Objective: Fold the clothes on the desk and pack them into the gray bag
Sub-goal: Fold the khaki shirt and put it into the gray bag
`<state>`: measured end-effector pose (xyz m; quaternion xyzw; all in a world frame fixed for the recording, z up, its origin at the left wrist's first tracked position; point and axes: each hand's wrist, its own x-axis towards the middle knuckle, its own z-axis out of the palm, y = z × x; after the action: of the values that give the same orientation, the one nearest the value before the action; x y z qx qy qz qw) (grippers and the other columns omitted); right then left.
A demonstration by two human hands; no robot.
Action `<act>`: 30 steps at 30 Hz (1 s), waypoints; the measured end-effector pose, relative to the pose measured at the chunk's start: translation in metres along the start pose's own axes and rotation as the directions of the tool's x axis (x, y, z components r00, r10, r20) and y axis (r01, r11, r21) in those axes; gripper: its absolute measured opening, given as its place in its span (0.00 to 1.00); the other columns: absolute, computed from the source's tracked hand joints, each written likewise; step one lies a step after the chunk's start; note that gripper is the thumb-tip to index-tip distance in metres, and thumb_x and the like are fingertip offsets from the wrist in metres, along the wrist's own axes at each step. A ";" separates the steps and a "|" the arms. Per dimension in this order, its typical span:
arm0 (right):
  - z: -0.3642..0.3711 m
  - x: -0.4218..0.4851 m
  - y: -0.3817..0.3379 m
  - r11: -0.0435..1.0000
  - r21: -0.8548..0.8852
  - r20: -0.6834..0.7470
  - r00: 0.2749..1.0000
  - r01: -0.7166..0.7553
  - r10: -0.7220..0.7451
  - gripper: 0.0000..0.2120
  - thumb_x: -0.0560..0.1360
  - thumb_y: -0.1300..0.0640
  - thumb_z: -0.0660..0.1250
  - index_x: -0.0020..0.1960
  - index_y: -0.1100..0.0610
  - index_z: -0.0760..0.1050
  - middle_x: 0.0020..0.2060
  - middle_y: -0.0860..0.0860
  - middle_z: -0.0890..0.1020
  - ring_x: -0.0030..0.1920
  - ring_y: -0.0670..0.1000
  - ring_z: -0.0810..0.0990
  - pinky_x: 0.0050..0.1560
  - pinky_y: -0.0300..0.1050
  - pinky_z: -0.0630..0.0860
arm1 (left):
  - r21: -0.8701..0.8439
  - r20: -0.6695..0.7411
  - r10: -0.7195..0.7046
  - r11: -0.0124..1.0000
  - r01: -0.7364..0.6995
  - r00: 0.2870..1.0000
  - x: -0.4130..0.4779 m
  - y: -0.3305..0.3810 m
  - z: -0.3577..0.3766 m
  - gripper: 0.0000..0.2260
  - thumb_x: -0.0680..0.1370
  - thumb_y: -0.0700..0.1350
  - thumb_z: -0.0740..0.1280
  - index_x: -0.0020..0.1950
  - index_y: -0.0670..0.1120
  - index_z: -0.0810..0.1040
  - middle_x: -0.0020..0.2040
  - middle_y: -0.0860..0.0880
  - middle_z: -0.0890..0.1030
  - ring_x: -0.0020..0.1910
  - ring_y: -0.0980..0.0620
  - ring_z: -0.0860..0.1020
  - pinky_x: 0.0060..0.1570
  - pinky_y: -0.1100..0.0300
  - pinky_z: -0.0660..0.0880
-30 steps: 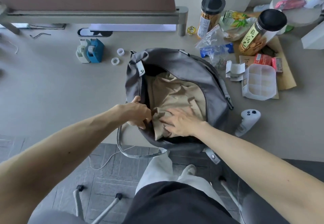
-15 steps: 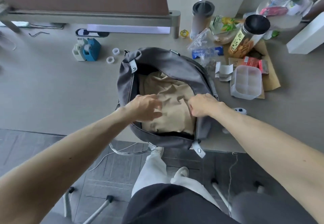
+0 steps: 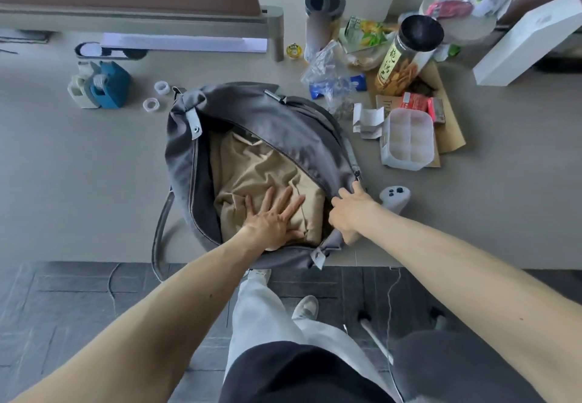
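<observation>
The gray bag (image 3: 185, 163) lies unzipped at the desk's near edge. A beige garment (image 3: 252, 166) fills its inside, creased and bunched. My left hand (image 3: 277, 216) lies flat on the garment near the bag's front, fingers spread, holding nothing. My right hand (image 3: 349, 210) pinches the bag's right rim beside the zipper end. The bag's strap (image 3: 159, 232) hangs off the desk edge at the left.
Right of the bag lie a white game controller (image 3: 395, 198) and a clear compartment box (image 3: 407, 138). Snack jars (image 3: 406, 53), plastic bags and packets crowd the back right. Tape dispensers (image 3: 100, 86) and tape rolls sit at the back left. A monitor stand (image 3: 141, 21) spans the rear.
My left hand moved from the bag's left rim onto the garment and spread flat. My right hand left the garment, went to the bag's right rim and gripped it.
</observation>
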<state>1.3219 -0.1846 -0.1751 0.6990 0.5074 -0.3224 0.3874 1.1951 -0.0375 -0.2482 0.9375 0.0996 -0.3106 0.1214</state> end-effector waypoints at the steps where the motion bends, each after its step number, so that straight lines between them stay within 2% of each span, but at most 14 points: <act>1: 0.000 -0.003 -0.001 1.000 0.008 -0.018 1.000 0.016 -0.016 0.18 0.72 0.55 0.66 0.62 0.53 0.77 0.57 0.55 0.69 0.63 0.61 0.63 0.61 0.65 0.57 | -0.002 0.009 -0.010 1.000 0.010 1.000 0.004 0.000 0.003 0.36 0.78 0.71 0.51 0.77 0.65 0.32 0.80 0.57 0.33 0.80 0.42 0.35 0.69 0.24 0.38; 5: -0.002 -0.028 0.010 0.986 0.051 -0.230 0.963 0.159 -0.144 0.11 0.72 0.54 0.65 0.54 0.52 0.77 0.54 0.51 0.66 0.57 0.57 0.64 0.55 0.56 0.62 | -0.004 0.024 -0.021 1.000 0.021 0.999 0.012 -0.004 -0.001 0.36 0.79 0.70 0.52 0.77 0.65 0.31 0.80 0.58 0.33 0.79 0.43 0.34 0.68 0.25 0.36; 8: -0.007 -0.044 0.026 0.973 0.086 -0.338 0.925 0.215 -0.174 0.04 0.73 0.54 0.65 0.45 0.52 0.70 0.48 0.48 0.70 0.50 0.54 0.64 0.51 0.51 0.64 | 0.024 0.017 -0.046 0.999 0.046 0.999 0.021 -0.016 -0.015 0.36 0.79 0.69 0.53 0.77 0.65 0.32 0.80 0.59 0.34 0.80 0.44 0.36 0.69 0.26 0.39; 10: -0.009 -0.048 0.027 0.971 0.126 -0.379 0.914 0.205 -0.144 0.04 0.73 0.55 0.64 0.44 0.54 0.70 0.44 0.50 0.76 0.49 0.54 0.66 0.49 0.49 0.63 | 0.062 0.021 -0.074 0.995 0.072 0.997 0.026 -0.024 -0.026 0.36 0.79 0.69 0.54 0.77 0.66 0.33 0.81 0.59 0.36 0.80 0.44 0.37 0.70 0.26 0.41; 12: -0.010 -0.051 0.021 0.961 0.181 -0.441 0.890 0.211 -0.112 0.03 0.75 0.56 0.63 0.48 0.54 0.73 0.44 0.51 0.77 0.51 0.55 0.68 0.49 0.49 0.62 | 0.102 0.015 -0.082 0.992 0.081 0.996 0.028 -0.027 -0.035 0.36 0.79 0.69 0.55 0.78 0.66 0.35 0.81 0.59 0.39 0.81 0.44 0.41 0.71 0.27 0.44; 14: -0.011 -0.052 0.014 0.955 0.211 -0.460 0.883 0.208 -0.090 0.10 0.77 0.56 0.62 0.58 0.52 0.75 0.49 0.51 0.78 0.55 0.56 0.68 0.50 0.50 0.61 | 0.117 -0.039 -0.061 0.991 0.066 0.997 0.022 -0.029 -0.044 0.33 0.81 0.64 0.57 0.80 0.64 0.42 0.82 0.55 0.47 0.80 0.43 0.50 0.71 0.29 0.53; 16: -0.011 -0.052 0.009 0.959 0.216 -0.407 0.910 0.182 -0.080 0.16 0.78 0.56 0.61 0.65 0.49 0.74 0.53 0.51 0.77 0.57 0.56 0.67 0.51 0.51 0.60 | 0.101 -0.169 -0.032 0.994 0.050 0.985 0.008 -0.033 -0.056 0.24 0.81 0.59 0.59 0.76 0.60 0.60 0.77 0.46 0.63 0.72 0.40 0.67 0.63 0.36 0.70; 17: -0.012 -0.051 0.007 0.962 0.218 -0.368 0.927 0.165 -0.076 0.17 0.77 0.57 0.61 0.64 0.49 0.75 0.52 0.51 0.76 0.56 0.56 0.67 0.51 0.52 0.60 | 0.095 -0.208 -0.028 0.994 0.049 0.978 -0.002 -0.038 -0.061 0.19 0.80 0.61 0.61 0.69 0.55 0.67 0.71 0.44 0.69 0.65 0.39 0.74 0.55 0.42 0.74; 18: -0.012 -0.049 0.004 0.964 0.219 -0.336 0.939 0.150 -0.070 0.16 0.76 0.58 0.62 0.62 0.49 0.77 0.50 0.50 0.76 0.55 0.56 0.66 0.51 0.52 0.61 | 0.113 -0.203 -0.033 0.992 0.056 0.979 -0.012 -0.044 -0.067 0.19 0.79 0.64 0.61 0.61 0.52 0.71 0.65 0.44 0.74 0.60 0.40 0.77 0.50 0.46 0.74; 19: -0.013 -0.047 0.002 0.965 0.222 -0.317 0.946 0.143 -0.067 0.15 0.74 0.60 0.62 0.59 0.50 0.78 0.49 0.50 0.76 0.54 0.55 0.65 0.53 0.53 0.62 | 0.156 -0.151 -0.049 0.985 0.073 0.987 -0.022 -0.051 -0.070 0.21 0.77 0.68 0.60 0.56 0.51 0.73 0.61 0.45 0.78 0.57 0.41 0.79 0.49 0.48 0.73; 22: -0.022 -0.039 -0.008 0.958 0.232 -0.330 0.940 0.166 -0.083 0.09 0.70 0.60 0.62 0.47 0.51 0.77 0.46 0.50 0.78 0.54 0.55 0.65 0.53 0.55 0.61 | 0.266 0.041 -0.098 0.960 0.084 0.994 -0.053 -0.065 -0.078 0.30 0.77 0.72 0.53 0.56 0.50 0.81 0.58 0.46 0.81 0.57 0.43 0.79 0.53 0.50 0.74; 23: -0.026 -0.038 -0.012 0.953 0.241 -0.349 0.933 0.182 -0.090 0.09 0.67 0.59 0.62 0.45 0.50 0.76 0.45 0.50 0.78 0.54 0.54 0.66 0.53 0.55 0.60 | 0.270 0.074 -0.101 0.960 0.078 0.992 -0.060 -0.068 -0.080 0.30 0.77 0.72 0.53 0.58 0.51 0.82 0.59 0.47 0.81 0.59 0.44 0.79 0.54 0.51 0.73; 27: -0.049 -0.033 -0.029 0.868 0.420 -0.425 0.902 0.267 -0.072 0.22 0.64 0.55 0.59 0.56 0.50 0.78 0.52 0.51 0.78 0.58 0.56 0.69 0.57 0.60 0.58 | 0.252 0.167 -0.054 0.968 0.010 0.985 -0.079 -0.069 -0.082 0.19 0.79 0.65 0.59 0.60 0.56 0.81 0.59 0.51 0.81 0.58 0.46 0.79 0.55 0.50 0.73; 30: -0.063 -0.020 -0.044 0.830 0.474 -0.450 0.891 0.292 -0.056 0.29 0.69 0.57 0.59 0.71 0.48 0.69 0.68 0.53 0.72 0.68 0.59 0.69 0.63 0.62 0.59 | 0.176 0.102 -0.024 0.984 0.006 0.994 -0.087 -0.076 -0.080 0.13 0.80 0.57 0.63 0.58 0.52 0.80 0.57 0.49 0.82 0.55 0.45 0.80 0.55 0.52 0.76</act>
<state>1.2779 -0.1308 -0.1362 0.7801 0.5323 -0.3273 0.0298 1.1514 0.0481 -0.1464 0.9263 0.0725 -0.3674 0.0409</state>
